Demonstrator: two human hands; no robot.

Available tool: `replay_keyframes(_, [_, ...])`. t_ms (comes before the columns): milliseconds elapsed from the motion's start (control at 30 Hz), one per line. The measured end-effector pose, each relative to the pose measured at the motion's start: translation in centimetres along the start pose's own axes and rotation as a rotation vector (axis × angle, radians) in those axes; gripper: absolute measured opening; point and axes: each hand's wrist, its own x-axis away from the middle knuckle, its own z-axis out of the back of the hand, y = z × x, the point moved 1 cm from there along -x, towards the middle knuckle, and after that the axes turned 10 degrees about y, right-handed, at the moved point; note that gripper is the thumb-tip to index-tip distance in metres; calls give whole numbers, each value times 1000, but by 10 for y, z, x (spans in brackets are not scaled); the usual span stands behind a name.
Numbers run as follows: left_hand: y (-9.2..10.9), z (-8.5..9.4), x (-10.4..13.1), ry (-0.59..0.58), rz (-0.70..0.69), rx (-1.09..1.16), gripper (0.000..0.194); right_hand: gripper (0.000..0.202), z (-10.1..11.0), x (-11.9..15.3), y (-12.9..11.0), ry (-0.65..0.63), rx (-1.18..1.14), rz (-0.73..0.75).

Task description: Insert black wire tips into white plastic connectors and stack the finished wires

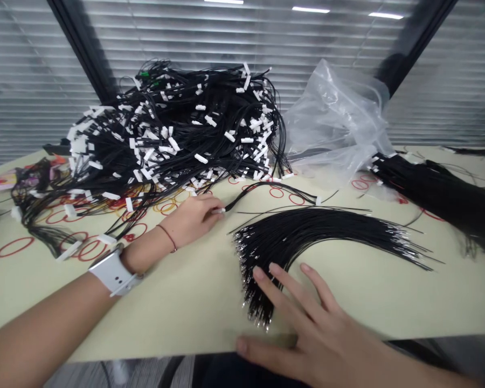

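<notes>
Two hands [325, 334] [194, 218], one curved wire bundle [303, 231]

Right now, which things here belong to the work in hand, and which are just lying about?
Likely in use:
black cable, its end in the left hand
loose black wires, right hand over them

Seemingly just lying about:
clear plastic bag
red bands

Rocking 2 things on the left wrist [145, 257]: a watch with a wide pale grey strap [112, 273], small dark holes in it, plus a skinny dark-red cord bracelet [167, 236] with a tiny bead [173, 249]. Right hand [327, 337] is bare, forearms [59, 317] too.
</notes>
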Motion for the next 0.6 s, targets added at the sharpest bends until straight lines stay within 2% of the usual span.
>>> replay_keyframes(100, [2, 2, -1, -16, -1, -8, 18, 72, -1, 2, 1, -22, 37, -27])
replay_keyframes(233, [6, 5, -1, -44, -1, -18, 20, 60, -4, 3, -1, -28, 0, 5])
replay_keyframes(400, [7, 6, -1, -50, 7, -20, 20, 76, -9, 1, -2, -41, -8, -112])
replay_keyframes(533, [5, 5, -2, -46, 10, -19, 19, 65, -11, 1, -5, -10, -52, -64])
replay_keyframes(600, [5, 4, -2, -43, 10, -19, 19, 66, -13, 1, -6, -46, -90, -109])
